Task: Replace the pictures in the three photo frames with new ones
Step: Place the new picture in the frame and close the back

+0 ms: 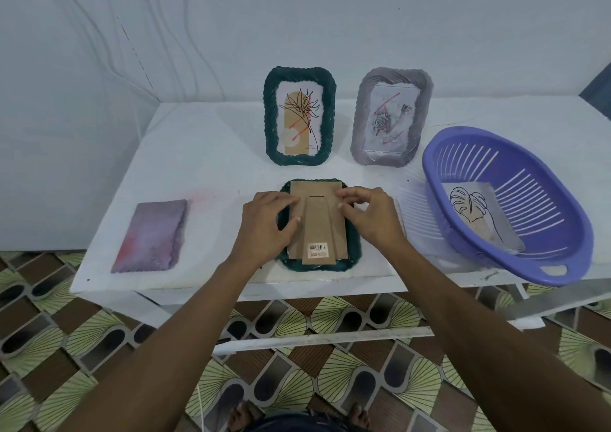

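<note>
**Hands.** Right hand [370, 220]: thumb and forefinger are drawn together in a pinch at the right edge of the backing board [314, 188], and the remaining fingers are bent. What lies between the pinched tips is too small to tell. Left hand [267, 223]: fingers are bent, with fingertips and thumb resting on the board's left edge. It cannot be told whether it grips or only presses.

**Item under work.** The face-down green frame [317, 269] lies flat at centre frame, near the front edge of the white table [215, 154]. Its brown board faces up. The easel stand [322, 230] lies flat along the middle of the board.

**Markings.** The barcode sticker [317, 248] sits at the lower end of the stand. The figure "300" is legible beneath the bars; the other print is not.

**Other frames.** The standing green frame [269, 117], above centre, is upright and shows a line-drawn flower over a tan arch. Small writing at its lower right is unreadable. The grey frame [360, 127] stands just to its right and shows a rose sketch crossed by red strokes.

**Surroundings.**
- Right of frame: the purple basket [562, 220] holds a leaf print [476, 213], a black outline leaf on a tan shape.
- Left of frame: the purple-pink pad [150, 235] lies flat on the table.
- Bottom of frame: the patterned floor tiles [99, 349].
</note>
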`<state>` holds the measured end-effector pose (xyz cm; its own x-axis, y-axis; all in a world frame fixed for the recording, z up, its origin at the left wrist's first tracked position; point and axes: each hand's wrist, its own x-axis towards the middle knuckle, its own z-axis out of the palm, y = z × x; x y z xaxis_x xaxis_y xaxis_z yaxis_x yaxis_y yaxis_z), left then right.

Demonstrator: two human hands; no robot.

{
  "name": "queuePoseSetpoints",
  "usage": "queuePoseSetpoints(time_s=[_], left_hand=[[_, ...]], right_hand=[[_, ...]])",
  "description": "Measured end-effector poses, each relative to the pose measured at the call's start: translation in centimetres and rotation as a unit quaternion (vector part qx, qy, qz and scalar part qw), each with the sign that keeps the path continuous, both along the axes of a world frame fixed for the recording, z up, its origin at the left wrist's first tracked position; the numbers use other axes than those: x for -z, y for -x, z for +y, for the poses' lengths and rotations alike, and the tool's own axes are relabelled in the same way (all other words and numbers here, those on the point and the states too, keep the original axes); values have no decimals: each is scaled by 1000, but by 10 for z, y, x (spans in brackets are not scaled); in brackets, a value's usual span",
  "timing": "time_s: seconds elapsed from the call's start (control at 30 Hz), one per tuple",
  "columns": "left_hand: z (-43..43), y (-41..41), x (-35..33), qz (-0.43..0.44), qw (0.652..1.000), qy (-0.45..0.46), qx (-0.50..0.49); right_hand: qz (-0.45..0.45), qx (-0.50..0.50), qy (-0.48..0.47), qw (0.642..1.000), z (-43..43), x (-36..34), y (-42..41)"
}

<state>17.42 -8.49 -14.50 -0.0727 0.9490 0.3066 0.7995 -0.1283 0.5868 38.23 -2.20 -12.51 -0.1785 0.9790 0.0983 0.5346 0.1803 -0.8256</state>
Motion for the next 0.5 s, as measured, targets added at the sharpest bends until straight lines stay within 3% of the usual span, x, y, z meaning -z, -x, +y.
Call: queuePoseSetpoints(time_s=[0.23, 0.5], left_hand=[[2, 5, 12, 78, 997, 10, 4], [6, 7, 16, 89, 996, 3, 1]], right_hand=[[-158, -49, -139, 976, 0, 17, 1], [-145, -36, -157, 976, -1, 29, 0]])
